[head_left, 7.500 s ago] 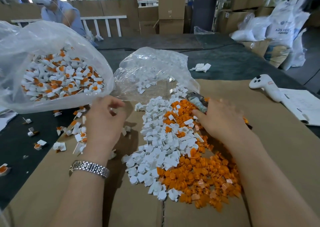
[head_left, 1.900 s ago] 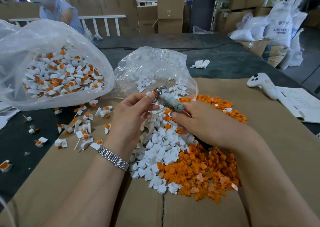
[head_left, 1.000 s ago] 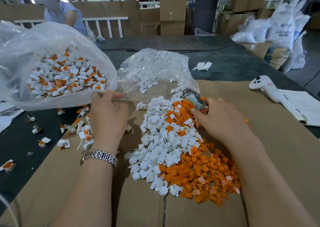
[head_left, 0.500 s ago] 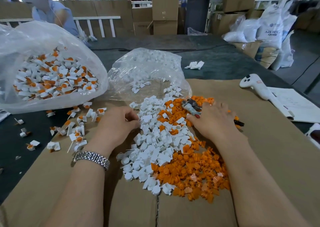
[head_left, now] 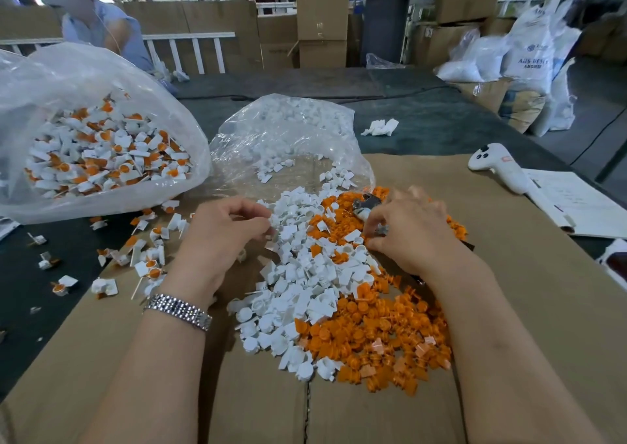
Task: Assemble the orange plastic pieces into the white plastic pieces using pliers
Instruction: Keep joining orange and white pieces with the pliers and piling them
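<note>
Head view, and both hands are down in the mixed heap of small white plastic pieces [head_left: 298, 274] spilled on the flat brown cardboard sheet [head_left: 529, 308], the left hand [head_left: 220, 236] at the heap's left edge with fingers curled in a pinch, though what it pinches I cannot tell. The right hand [head_left: 410, 233] is curled over the metal pliers [head_left: 364, 206] at the heap's far right, fingertips picking among the loose orange plastic pieces [head_left: 383, 338] on the heap's right side. Likely it's fetching the next pair, with finished ones bagged in the big clear plastic bag [head_left: 95, 145] far left of the heap, out of the way.
</note>
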The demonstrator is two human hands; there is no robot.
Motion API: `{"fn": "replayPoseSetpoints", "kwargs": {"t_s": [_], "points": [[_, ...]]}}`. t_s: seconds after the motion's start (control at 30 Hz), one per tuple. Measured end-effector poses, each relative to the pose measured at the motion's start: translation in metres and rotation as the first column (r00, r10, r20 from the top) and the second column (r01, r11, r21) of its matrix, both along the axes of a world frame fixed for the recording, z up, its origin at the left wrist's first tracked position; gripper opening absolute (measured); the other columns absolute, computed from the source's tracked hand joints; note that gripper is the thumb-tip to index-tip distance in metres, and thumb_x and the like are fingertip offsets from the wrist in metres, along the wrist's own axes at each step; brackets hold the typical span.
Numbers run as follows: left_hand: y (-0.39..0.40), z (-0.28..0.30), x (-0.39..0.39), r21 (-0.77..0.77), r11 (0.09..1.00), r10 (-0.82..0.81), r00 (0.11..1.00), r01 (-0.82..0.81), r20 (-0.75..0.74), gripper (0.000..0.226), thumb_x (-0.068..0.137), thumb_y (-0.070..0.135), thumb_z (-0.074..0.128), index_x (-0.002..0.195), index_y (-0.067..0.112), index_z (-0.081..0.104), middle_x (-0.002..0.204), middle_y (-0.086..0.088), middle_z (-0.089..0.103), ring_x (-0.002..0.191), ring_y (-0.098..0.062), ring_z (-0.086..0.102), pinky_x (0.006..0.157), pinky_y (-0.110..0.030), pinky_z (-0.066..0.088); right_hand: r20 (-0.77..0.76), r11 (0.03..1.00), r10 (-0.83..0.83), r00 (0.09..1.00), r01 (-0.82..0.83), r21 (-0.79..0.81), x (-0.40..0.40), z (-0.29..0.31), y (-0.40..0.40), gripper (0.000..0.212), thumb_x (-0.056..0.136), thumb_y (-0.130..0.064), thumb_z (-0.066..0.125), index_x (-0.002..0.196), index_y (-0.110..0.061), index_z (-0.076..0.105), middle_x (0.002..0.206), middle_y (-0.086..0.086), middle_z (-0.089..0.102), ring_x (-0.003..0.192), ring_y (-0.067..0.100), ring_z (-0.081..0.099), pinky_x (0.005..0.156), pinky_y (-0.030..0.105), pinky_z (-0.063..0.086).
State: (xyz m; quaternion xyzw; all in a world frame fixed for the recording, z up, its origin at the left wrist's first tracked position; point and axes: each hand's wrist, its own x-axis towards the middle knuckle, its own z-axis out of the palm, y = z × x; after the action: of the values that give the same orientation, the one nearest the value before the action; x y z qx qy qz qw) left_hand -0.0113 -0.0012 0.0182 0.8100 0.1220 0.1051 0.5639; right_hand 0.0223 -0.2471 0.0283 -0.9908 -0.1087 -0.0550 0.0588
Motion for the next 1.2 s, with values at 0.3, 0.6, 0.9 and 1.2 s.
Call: {"fn": "replayPoseSetpoints", "kwargs": {"t_s": [0.3,0.6,0.9,1.2], "points": [[-0.006,0.005,-0.003,-0.427,0.891,-0.147,0.988,0.156,0.054,0.024,0.080,0.007,0.080,0.103,0.003,0.073,0.093,-0.017,0.079,0.089,-0.029,0.078,0.074,-0.025,0.064,0.103,0.996,0.021,0.994,-0.011,-0.093,0.000,-0.006,0.009,0.011,0.094,-0.032,0.068,0.103,-0.033,0.072,0.120,0.000,0.057,0.119,0.023,0.042,0.091,0.040,0.041],[-0.011,0.004,-0.001,-0.664,0.702,-0.243,0.963,0.256,0.114,0.032,0.069,-0.004,0.078,0.101,-0.003,0.076,0.099,-0.023,0.076,0.092,-0.031,0.077,0.071,-0.024,0.061,0.143,0.966,0.029,0.989,-0.064,0.251,0.001,0.001,0.009,0.009,0.095,-0.031,0.066,0.099,-0.026,0.073,0.106,-0.004,0.066,0.096,0.013,0.059,0.085,0.032,0.051],[-0.018,0.004,-0.004,-0.609,0.673,-0.389,0.901,0.420,0.192,0.025,0.077,-0.004,0.074,0.099,0.006,0.080,0.094,-0.017,0.074,0.090,-0.027,0.075,0.074,-0.026,0.060,0.131,0.272,0.308,0.942,-0.219,0.937,-0.021,0.018,0.021,0.009,0.089,-0.009,0.074,0.096,-0.012,0.070,0.089,0.001,0.075,0.082,0.013,0.075,0.078,0.023,0.059],[-0.019,0.006,-0.007,-0.619,0.623,-0.451,0.866,0.478,0.215,0.020,0.086,0.006,0.068,0.099,0.012,0.082,0.089,-0.018,0.076,0.084,-0.023,0.075,0.076,-0.025,0.060,0.201,0.386,0.347,0.916,-0.335,0.859,-0.024,0.017,0.026,0.007,0.090,-0.011,0.074,0.095,-0.014,0.071,0.087,-0.005,0.072,0.082,0.003,0.067,0.077,0.016,0.052]]}}
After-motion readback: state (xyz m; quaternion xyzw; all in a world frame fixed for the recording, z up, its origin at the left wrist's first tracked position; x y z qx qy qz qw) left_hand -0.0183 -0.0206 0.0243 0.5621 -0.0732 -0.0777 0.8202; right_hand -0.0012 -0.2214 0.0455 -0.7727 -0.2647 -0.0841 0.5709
